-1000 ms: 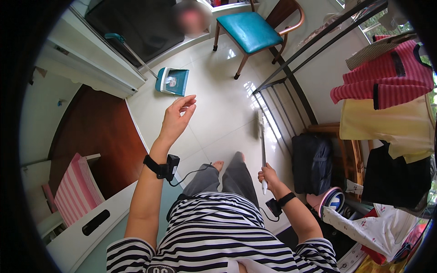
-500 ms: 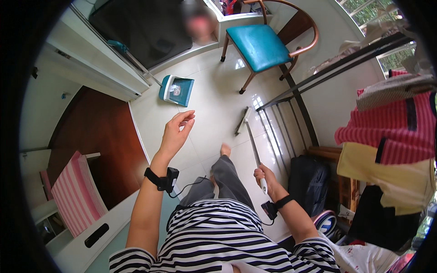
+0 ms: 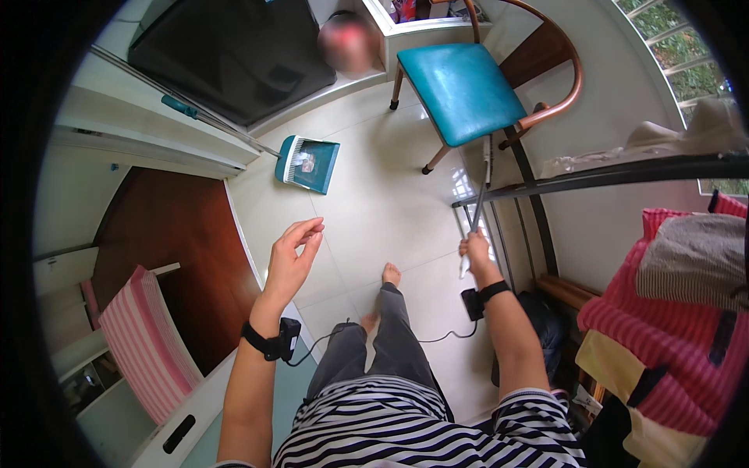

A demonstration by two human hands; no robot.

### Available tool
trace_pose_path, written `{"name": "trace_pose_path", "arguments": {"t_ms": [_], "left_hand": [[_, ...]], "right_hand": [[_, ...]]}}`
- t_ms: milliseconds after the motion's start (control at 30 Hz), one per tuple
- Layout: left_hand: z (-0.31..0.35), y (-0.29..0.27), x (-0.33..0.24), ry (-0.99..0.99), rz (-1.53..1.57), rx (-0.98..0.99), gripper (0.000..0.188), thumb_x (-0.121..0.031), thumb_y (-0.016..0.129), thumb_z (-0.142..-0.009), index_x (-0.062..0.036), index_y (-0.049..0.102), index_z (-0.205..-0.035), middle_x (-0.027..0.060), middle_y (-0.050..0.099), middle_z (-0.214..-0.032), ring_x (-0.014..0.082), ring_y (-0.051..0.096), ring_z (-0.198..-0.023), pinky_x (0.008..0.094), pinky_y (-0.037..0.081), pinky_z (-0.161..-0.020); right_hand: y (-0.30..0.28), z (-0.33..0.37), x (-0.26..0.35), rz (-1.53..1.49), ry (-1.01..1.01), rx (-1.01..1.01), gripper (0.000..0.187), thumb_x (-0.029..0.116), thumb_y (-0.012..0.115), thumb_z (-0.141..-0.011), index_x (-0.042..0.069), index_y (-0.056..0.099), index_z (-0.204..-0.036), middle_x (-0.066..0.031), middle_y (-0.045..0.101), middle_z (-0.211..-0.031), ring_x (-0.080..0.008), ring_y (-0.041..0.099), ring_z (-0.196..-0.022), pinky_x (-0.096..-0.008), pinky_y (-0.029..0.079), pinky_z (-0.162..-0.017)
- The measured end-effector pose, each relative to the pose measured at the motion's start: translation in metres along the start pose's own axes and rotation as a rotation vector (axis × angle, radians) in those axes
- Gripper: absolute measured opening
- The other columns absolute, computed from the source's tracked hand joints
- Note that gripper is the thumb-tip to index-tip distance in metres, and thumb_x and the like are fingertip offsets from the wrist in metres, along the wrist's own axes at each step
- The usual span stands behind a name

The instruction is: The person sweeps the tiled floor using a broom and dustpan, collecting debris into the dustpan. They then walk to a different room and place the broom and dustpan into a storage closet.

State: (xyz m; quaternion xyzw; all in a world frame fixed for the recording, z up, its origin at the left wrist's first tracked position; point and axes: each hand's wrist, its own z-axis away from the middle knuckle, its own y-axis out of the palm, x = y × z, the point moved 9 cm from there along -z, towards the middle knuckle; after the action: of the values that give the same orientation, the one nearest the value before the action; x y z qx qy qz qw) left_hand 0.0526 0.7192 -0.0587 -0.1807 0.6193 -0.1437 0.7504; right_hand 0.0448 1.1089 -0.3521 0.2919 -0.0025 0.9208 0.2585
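Broom (image 3: 477, 214) is clamped in the right hand (image 3: 478, 254). The empty left hand (image 3: 289, 267) hovers, thumb and fingertips slightly apart.

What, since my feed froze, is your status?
Right hand gripping long-handled tool. Left hand empty, loosely open. Teal chair and black rack close to its far end.

Dustpan (image 3: 323, 165) on floor (image 3: 363, 199), left of chair (image 3: 460, 90); broom (image 3: 477, 209) right of dustpan; clothes (image 3: 624, 316) farther right.
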Motion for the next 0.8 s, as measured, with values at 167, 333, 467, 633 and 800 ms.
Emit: {"name": "trace_pose_path", "arguments": {"t_ms": [167, 333, 467, 633, 800], "left_hand": [[-0.014, -0.003, 0.003, -0.033, -0.020, 0.003, 0.026, -0.006, 0.058, -0.091, 0.0001, 0.062, -0.115, 0.0109, 0.065, -0.104, 0.0181, 0.063, -0.095, 0.0284, 0.050, -0.085], [-0.024, -0.002, 0.004, -0.002, -0.003, 0.034, 0.026, -0.006, 0.058, -0.091, -0.0001, 0.062, -0.115, 0.0112, 0.065, -0.103, 0.0189, 0.063, -0.095, 0.0290, 0.050, -0.085], [-0.020, -0.013, 0.005, 0.033, 0.007, 0.037, 0.027, -0.007, 0.059, -0.090, -0.0007, 0.061, -0.116, 0.0115, 0.065, -0.102, 0.0192, 0.063, -0.094, 0.0292, 0.050, -0.085], [-0.013, -0.026, -0.005, 0.114, 0.007, 0.096, 0.028, -0.009, 0.059, -0.090, -0.0015, 0.061, -0.117, 0.0120, 0.066, -0.103, 0.0195, 0.064, -0.093, 0.0294, 0.050, -0.083], [-0.001, -0.044, -0.008, 0.150, 0.035, 0.125, 0.028, -0.007, 0.058, -0.091, -0.0005, 0.060, -0.118, 0.0105, 0.064, -0.104, 0.0173, 0.063, -0.095, 0.0279, 0.049, -0.085]], "right_hand": [[-0.002, -0.071, 0.035, 0.236, -0.010, -0.019, 0.028, 0.013, 0.038, -0.094, 0.012, 0.036, -0.122, -0.0048, 0.041, -0.063, -0.0140, 0.043, -0.047, -0.0267, 0.036, -0.038], [0.007, -0.078, -0.026, 0.254, 0.187, 0.020, 0.025, 0.018, 0.036, -0.094, 0.025, 0.032, -0.119, -0.0049, 0.038, -0.065, -0.0154, 0.041, -0.049, -0.0266, 0.036, -0.040], [0.032, -0.024, -0.080, 0.035, 0.297, 0.078, 0.042, 0.019, 0.039, -0.095, 0.030, 0.026, -0.133, -0.0031, 0.036, -0.065, -0.0123, 0.037, -0.048, -0.0235, 0.034, -0.038], [0.047, 0.049, -0.103, -0.174, 0.449, 0.041, 0.031, 0.021, 0.038, -0.098, 0.025, 0.028, -0.127, -0.0008, 0.034, -0.067, -0.0085, 0.034, -0.047, -0.0191, 0.031, -0.036], [0.075, 0.106, -0.140, -0.538, 0.679, 0.161, 0.036, 0.035, 0.040, -0.099, 0.004, 0.035, -0.081, -0.0034, 0.038, -0.063, -0.0097, 0.033, -0.044, -0.0200, 0.032, -0.034]]}}
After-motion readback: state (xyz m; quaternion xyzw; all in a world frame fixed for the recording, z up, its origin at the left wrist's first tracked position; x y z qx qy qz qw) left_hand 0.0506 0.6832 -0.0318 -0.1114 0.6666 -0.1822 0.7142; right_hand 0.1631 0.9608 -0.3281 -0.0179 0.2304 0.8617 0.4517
